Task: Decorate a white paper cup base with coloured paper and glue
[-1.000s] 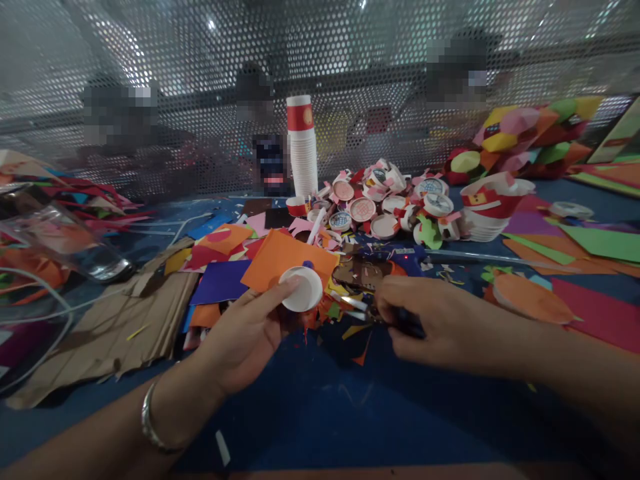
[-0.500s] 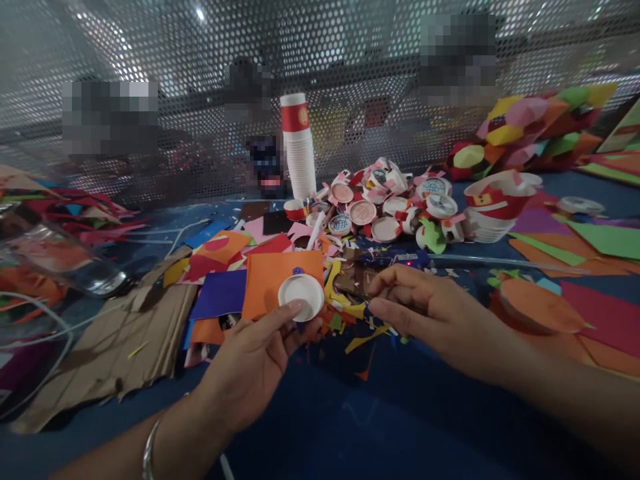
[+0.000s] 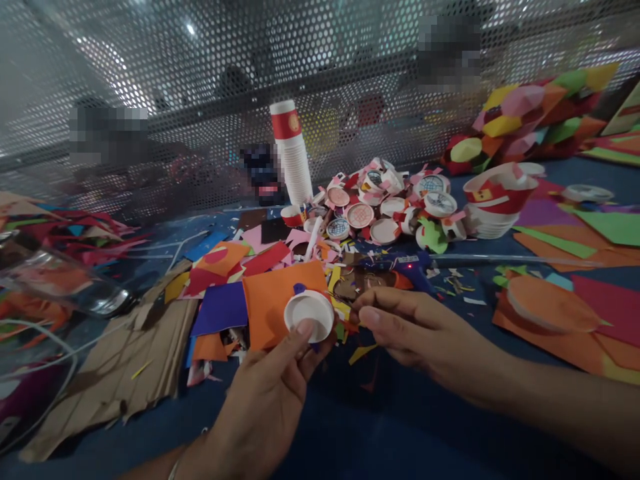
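My left hand point(image 3: 267, 393) holds a cut-off paper cup bottom point(image 3: 320, 308), with the thumb inside its white hollow and the fingers behind. Small purple pieces stick out at its upper and lower edges. To the right, my right hand point(image 3: 415, 327) is pinched, thumb against forefinger, a short way from the cup bottom. Whether something thin is between those fingertips I cannot make out. Behind the cup bottom lies an orange paper sheet point(image 3: 270, 300), overlapping a dark blue paper piece point(image 3: 220, 310). A blue glue gun point(image 3: 413, 262) with a clear stick lies beyond my right hand.
A tall stack of paper cups point(image 3: 295, 167) stands near the perforated metal screen point(image 3: 330, 67). Many cut cup bottoms point(image 3: 360, 215) are heaped beside it. Corrugated cardboard point(image 3: 135, 367) and a clear bottle point(image 3: 75, 280) lie left. Coloured paper point(image 3: 600, 307) and more cups point(image 3: 495, 200) are right.
My left hand has shifted slightly right and down with the cup bottom. My right hand has moved left towards it, its thumb and forefinger drawn closer together. The view has tilted a little.
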`<state>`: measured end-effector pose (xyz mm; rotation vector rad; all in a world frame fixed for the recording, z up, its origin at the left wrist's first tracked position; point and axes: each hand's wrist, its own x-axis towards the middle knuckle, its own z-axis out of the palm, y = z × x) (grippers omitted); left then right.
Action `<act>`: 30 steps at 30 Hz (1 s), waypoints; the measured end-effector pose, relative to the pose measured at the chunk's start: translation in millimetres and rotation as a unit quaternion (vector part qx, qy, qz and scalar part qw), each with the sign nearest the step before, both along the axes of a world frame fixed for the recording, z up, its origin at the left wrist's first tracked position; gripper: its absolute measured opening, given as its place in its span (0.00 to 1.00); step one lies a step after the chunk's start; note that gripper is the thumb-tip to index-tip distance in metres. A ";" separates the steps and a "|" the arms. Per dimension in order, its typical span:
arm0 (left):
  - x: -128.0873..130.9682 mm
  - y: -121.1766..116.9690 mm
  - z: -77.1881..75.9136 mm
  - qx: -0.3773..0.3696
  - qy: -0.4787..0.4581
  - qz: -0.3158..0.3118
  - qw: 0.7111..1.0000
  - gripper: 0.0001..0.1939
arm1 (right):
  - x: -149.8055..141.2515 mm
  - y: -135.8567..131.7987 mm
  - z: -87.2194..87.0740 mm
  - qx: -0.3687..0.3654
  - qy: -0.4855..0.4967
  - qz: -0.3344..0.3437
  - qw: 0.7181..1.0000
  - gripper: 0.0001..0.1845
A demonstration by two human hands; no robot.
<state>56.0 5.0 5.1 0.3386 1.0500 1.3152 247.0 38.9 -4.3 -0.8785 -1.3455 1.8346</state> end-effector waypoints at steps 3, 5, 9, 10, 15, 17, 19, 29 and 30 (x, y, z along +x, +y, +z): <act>2.9 -3.1 0.7 -0.007 -0.016 0.001 1.000 0.15 | -2.7 0.1 0.5 -0.025 0.029 0.000 0.999 0.23; 4.9 -5.5 0.8 -0.008 -0.027 -0.002 1.000 0.16 | -4.0 -0.6 0.6 -0.044 0.037 -0.001 0.998 0.23; 8.9 -9.1 2.1 -0.022 -0.028 -0.006 0.999 0.15 | -5.8 -2.4 0.7 -0.065 0.057 -0.004 0.996 0.23; 10.0 -9.5 2.9 -0.026 -0.026 -0.004 0.999 0.16 | -6.0 -2.7 0.8 -0.068 0.063 -0.002 0.996 0.22; 14.2 -10.9 6.1 -0.023 -0.024 -0.001 0.999 0.17 | -7.2 -2.5 1.8 -0.070 0.072 0.000 0.995 0.21; 13.9 -12.1 5.3 -0.018 -0.024 0.001 1.000 0.18 | -7.5 -2.1 1.5 -0.071 0.073 -0.001 0.995 0.21; 12.9 -13.5 3.6 -0.010 -0.021 0.003 1.000 0.18 | -7.7 -1.7 0.5 -0.071 0.071 -0.003 0.995 0.21; 10.1 -12.6 1.6 0.008 -0.009 -0.018 1.000 0.14 | -5.7 -0.6 1.1 -0.044 0.063 0.012 0.997 0.21; 10.2 -12.2 1.8 0.015 -0.002 -0.015 1.000 0.14 | -5.2 -0.6 1.2 -0.042 0.062 0.011 0.997 0.21</act>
